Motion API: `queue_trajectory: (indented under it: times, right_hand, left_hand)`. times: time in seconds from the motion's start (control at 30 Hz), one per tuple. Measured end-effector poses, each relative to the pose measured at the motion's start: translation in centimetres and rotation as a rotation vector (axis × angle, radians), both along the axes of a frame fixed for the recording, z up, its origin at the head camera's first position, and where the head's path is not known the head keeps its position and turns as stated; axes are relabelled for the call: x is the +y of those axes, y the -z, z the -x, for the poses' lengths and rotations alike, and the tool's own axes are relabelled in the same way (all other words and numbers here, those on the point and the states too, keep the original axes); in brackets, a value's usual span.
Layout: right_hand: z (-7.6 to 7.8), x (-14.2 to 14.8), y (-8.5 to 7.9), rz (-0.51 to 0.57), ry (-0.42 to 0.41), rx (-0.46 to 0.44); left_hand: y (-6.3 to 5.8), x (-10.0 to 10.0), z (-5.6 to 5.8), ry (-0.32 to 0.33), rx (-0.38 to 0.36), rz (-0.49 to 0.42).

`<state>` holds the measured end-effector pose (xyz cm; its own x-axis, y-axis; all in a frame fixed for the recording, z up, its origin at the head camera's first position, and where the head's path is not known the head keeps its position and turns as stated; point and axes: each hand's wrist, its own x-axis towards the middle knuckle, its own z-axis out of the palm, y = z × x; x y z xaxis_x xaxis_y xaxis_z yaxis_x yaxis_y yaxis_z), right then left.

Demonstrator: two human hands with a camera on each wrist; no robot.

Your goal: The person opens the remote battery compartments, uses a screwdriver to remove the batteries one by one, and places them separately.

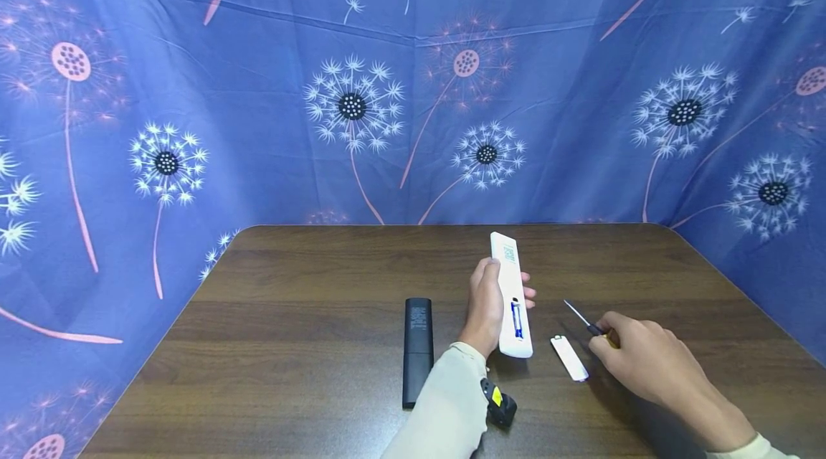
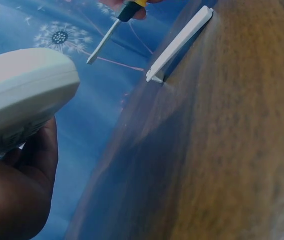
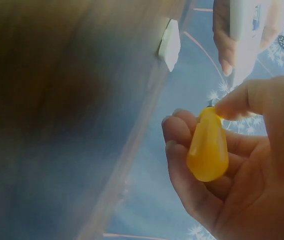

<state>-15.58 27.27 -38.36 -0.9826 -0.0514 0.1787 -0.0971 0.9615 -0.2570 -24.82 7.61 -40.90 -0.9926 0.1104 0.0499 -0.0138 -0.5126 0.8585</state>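
Note:
My left hand [image 1: 485,305] grips a white remote control [image 1: 510,280], thumb on one long side and fingertips showing past the other. Its back faces up, and a blue battery [image 1: 517,320] lies in the uncovered compartment near its lower end. In my right hand [image 1: 658,358] is a slim screwdriver [image 1: 581,315], its metal shaft pointing toward the remote. The right wrist view shows the yellow handle [image 3: 208,155] held between thumb and fingers. Between the hands, the white battery cover [image 1: 569,358] lies on the table; the left wrist view shows this cover [image 2: 179,44] edge-on.
A black remote control [image 1: 418,351] lies lengthwise on the brown wooden table [image 1: 310,344], left of my left forearm. Strapped at my left wrist is a small black camera [image 1: 500,405] with a yellow patch. A blue dandelion-print cloth [image 1: 413,115] hangs behind the table.

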Motion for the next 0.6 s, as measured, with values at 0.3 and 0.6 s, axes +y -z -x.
queue_trajectory:
  times: [0.3,0.6]
  right_hand:
    - [-0.63,-0.4,0.24,0.063,-0.033,0.003]
    - [-0.67,-0.53,0.78,0.166,-0.06,0.034]
  left_hand:
    - [0.18,0.16,-0.02,-0.01,-0.009,0.012]
    - [0.42,0.09,0.16,0.0,0.012,0.032]
